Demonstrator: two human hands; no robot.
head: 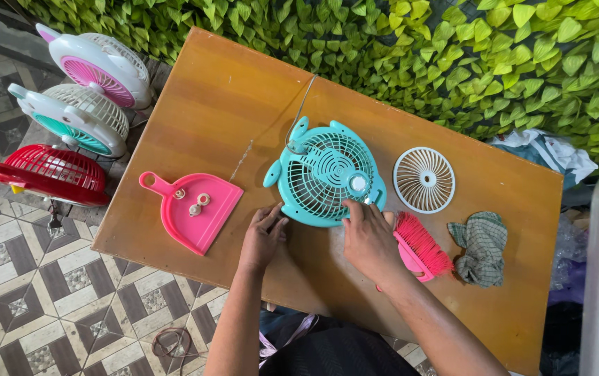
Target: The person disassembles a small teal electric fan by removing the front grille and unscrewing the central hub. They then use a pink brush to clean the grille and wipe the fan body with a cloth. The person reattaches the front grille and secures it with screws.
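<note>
While you're leaning over the wooden table [230, 104], both your hands are sitting at the lower edge of the teal fan [326, 173], which is lying flat just about dead centre of the frame. Your left hand [263, 237] is resting with loosely spread fingers touching the fan's lower left rim, not really gripping anything, more like steadying it. Your right hand [368, 240] is pressing its fingertips onto the grille at the lower right, close to the small white knob [359, 183]; it's open too, and I can't tell if it's pinching anything tiny under there. A thin wire [301, 111] is running from the fan's top toward the upper edge of the table.

Left of centre, a pink dustpan [191, 207] is lying on the table with a few small round parts [195, 203] sitting in it. Right of the fan, a white round grille [423, 179] is lying flat, apart from it. Just beside your right hand a pink brush [419, 245] is lying bristles up, and next to that a crumpled checked cloth [482, 247].

Off the table in the upper left of the frame, three more fans are hanging out: a white and pink one [97, 66], a white and teal one [69, 117], and a red one [45, 174]. Green leafy wall [453, 49] is filling the top.
</note>
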